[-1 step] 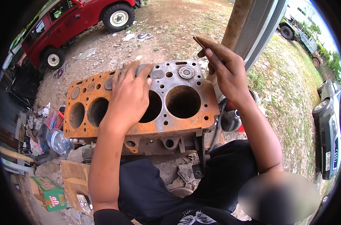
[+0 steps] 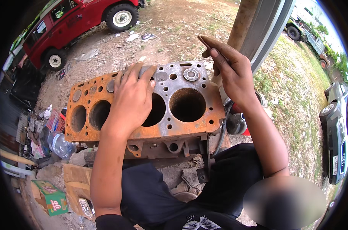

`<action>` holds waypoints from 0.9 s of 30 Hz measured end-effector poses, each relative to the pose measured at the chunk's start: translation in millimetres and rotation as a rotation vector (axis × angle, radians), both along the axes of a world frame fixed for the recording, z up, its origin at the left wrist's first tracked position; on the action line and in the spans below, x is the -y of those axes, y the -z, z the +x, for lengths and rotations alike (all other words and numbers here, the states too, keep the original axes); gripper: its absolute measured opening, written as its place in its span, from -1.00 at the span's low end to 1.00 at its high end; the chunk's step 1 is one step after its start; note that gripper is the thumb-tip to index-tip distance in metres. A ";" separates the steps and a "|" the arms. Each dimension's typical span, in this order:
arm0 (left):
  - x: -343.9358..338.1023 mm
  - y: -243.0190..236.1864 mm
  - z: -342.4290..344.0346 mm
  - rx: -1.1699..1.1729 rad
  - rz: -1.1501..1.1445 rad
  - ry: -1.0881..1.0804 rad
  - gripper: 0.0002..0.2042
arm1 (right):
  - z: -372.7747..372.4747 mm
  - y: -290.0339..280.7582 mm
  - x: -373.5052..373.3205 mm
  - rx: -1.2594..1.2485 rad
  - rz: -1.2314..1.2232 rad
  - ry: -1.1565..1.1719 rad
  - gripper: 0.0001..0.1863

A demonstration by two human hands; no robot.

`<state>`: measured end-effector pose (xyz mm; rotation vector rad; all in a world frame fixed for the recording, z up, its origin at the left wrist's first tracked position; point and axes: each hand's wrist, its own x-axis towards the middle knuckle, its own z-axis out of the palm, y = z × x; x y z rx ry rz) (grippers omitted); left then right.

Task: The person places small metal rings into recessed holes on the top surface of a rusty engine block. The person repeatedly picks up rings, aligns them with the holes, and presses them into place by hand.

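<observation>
An engine block (image 2: 217, 111), rusty orange with a grey metal patch on the right, has round cylinder bores along its top and small holes around them. My left hand (image 2: 132, 97) lies on the top, fingers slightly apart and bent toward the far edge; a small pale object (image 2: 141, 59) shows at its fingertips, too small to make out. A ringed round fitting (image 2: 191, 74) sits at the back right of the block. Above that corner my right hand (image 2: 229, 71) is raised, gripping a thin brown flat piece (image 2: 201, 41) between fingers and thumb.
A red off-road vehicle (image 2: 74, 19) stands behind; a post (image 2: 258, 27) rises at the back right. Other vehicles (image 2: 333, 130) line the right. A plastic jug (image 2: 61, 143), green carton (image 2: 51, 197) and cardboard (image 2: 76, 180) lie at lower left, containers (image 2: 237, 122) beside the block.
My right hand has shifted very slightly upward and to the right with the flat piece. My left hand stays on the block.
</observation>
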<state>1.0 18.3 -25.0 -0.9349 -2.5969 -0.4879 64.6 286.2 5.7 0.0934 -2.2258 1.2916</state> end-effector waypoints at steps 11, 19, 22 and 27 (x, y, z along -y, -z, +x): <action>-2.0 -3.8 -1.1 0.010 0.014 0.010 -0.60 | 8.5 -7.8 -6.1 -0.006 -0.101 -0.047 -0.61; -4.2 -2.7 -4.0 -0.025 0.061 0.042 -0.64 | 5.6 2.6 -8.9 0.062 -0.107 -0.048 -0.62; -2.5 -13.1 1.7 0.009 0.103 0.122 -0.66 | 15.0 -12.2 -4.1 0.181 0.107 -0.005 -0.64; 0.4 -12.2 11.3 0.061 0.101 0.154 -0.66 | 27.4 -22.3 -15.1 0.109 0.678 -0.215 -0.60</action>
